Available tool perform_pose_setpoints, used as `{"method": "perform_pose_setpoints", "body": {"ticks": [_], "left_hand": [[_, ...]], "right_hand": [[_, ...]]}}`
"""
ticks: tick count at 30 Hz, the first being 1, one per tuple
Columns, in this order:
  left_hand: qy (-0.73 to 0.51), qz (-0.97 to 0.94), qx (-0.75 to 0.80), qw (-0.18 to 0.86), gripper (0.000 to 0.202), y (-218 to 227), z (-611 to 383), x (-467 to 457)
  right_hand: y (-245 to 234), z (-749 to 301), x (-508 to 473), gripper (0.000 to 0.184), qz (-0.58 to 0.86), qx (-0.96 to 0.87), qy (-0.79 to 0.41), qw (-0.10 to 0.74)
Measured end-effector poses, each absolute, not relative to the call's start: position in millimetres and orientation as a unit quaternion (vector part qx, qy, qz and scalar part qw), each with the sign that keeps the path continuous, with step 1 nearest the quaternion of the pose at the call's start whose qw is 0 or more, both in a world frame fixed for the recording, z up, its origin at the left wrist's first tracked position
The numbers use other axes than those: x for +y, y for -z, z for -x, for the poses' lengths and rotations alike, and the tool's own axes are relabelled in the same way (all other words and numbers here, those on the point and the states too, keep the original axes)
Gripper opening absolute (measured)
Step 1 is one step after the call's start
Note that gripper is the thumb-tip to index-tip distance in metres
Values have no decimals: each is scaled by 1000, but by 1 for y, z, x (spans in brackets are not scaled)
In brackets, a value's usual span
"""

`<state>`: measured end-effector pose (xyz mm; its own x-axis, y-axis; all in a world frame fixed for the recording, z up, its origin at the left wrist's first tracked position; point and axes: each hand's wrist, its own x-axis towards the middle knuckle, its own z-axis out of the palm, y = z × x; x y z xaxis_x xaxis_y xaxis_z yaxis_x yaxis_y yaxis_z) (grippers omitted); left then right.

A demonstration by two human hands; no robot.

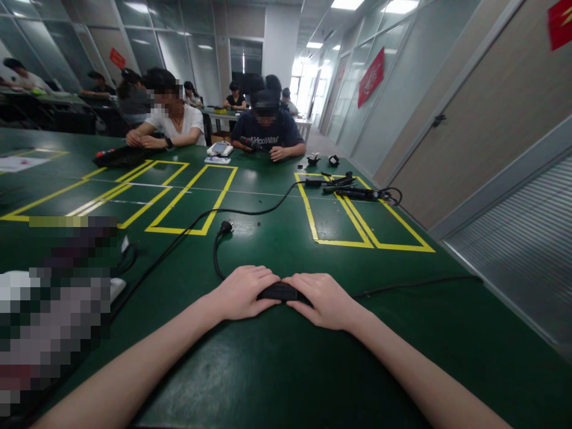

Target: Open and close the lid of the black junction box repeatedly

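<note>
A black power adapter (277,292) lies on the green table between my two hands. My left hand (248,292) is closed around its left end, thumb at the near side and fingers over the far side. On the right end, my right hand (319,298) grips in the same way, and the two hands' fingertips nearly meet. From behind my left hand a black cord curves up to a plug (226,227) lying on the table. Another black cable (415,284) runs out to the right past my right hand. Much of the adapter is hidden by my fingers.
Yellow tape rectangles (206,229) mark the table. A long black cable (241,211) crosses it toward a heap of black cords (353,189) at the back right. Two people (268,128) sit across the table, near a white device (220,149). Blurred items lie at the left.
</note>
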<state>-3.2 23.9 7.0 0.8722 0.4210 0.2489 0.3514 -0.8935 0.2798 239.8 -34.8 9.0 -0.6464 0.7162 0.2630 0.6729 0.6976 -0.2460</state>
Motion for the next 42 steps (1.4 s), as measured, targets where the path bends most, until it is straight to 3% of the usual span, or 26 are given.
{"method": "perform_pose_setpoints", "body": {"ticks": [4,13,21,28,38,42], "left_hand": [[-147,-963,195,114,24,-8,3,23],[-182,-963,185,78,35,-12,4,22],[-226,-954,182,78,29,-8,4,22],[-228,-952,187,86,24,-4,3,22],[-173,-947,223,152,47,-12,2,12],[-98,-953,253,136,33,-10,-2,9]], "right_hand": [[-9,-241,-33,26,359,-912,-46,191],[-6,-238,-32,29,310,-895,-23,321],[-1,-233,-34,28,315,-869,-38,379],[5,-229,-33,23,332,-858,-47,388],[-8,-230,-36,26,243,-900,57,358],[-7,-230,-36,25,260,-901,8,346]]}}
